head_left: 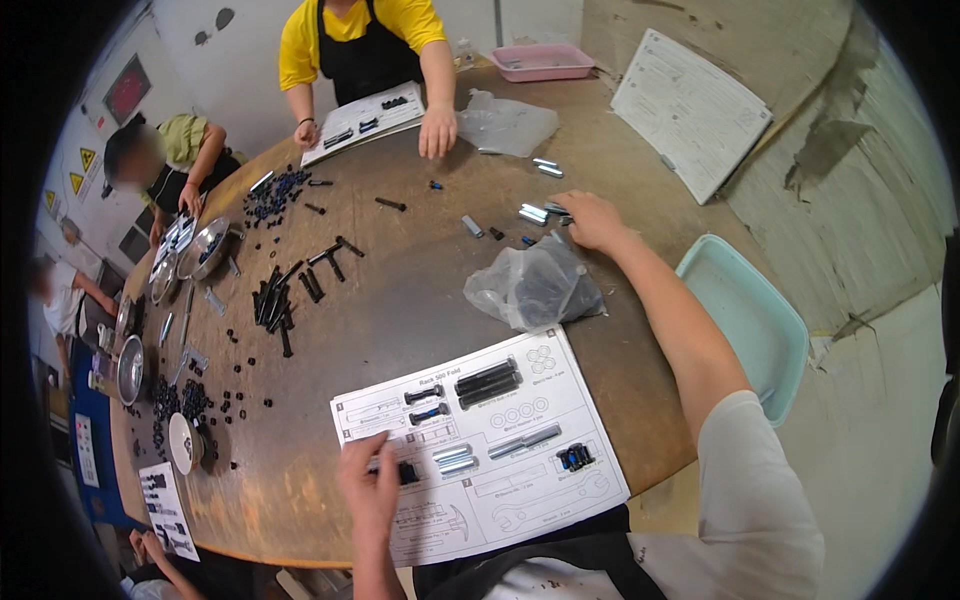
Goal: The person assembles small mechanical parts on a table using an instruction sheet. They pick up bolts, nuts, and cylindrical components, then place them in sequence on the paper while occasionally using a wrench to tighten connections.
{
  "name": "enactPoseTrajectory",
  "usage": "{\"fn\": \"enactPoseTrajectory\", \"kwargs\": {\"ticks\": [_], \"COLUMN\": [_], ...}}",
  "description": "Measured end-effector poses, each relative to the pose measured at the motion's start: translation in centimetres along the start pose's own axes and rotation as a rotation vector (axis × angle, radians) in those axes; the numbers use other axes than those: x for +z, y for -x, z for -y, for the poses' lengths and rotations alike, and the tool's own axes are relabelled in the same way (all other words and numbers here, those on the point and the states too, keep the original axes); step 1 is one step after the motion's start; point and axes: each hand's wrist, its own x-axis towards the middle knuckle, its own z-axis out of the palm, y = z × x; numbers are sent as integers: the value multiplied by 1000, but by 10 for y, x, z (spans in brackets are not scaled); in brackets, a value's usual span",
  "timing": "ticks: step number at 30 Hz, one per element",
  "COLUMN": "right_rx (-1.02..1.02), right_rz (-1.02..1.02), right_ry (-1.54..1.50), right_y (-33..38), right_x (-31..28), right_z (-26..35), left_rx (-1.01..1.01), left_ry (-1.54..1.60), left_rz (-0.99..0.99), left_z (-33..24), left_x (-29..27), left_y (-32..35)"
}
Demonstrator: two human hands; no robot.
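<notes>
My right hand (594,222) reaches to the far right of the table, its fingers closed on a small silver metal tube. More silver tubes (533,213) lie beside its fingertips. My left hand (368,482) rests over the printed parts sheet (590,440) with thumb and fingers apart, next to small black parts (405,472). On that sheet sit long black bolts (488,383), shorter black bolts (425,395), silver tubes (455,459), a longer pair of grey rods (524,441) and a small bag of dark hardware (575,457).
A clear plastic bag (535,285) with dark contents lies beyond my sheet. Loose black bolts (275,297) and nuts (275,195) spread across the left. A mint tray (745,320) is at right, a pink tray (543,62) at back. Across the table stands a person in yellow (430,25); others work at left.
</notes>
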Motion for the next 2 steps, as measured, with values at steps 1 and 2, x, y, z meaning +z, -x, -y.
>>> {"fn": "enactPoseTrajectory", "kwargs": {"ticks": [1,2], "right_rx": [-1,-5], "right_rz": [82,171], "right_ry": [9,13], "right_y": [-13,-25], "right_x": [6,13], "right_z": [-1,4], "left_rx": [-105,-216], "left_ry": [10,12], "left_rz": [-60,-119], "left_z": [25,59], "left_x": [-14,-29], "left_y": [11,30]}}
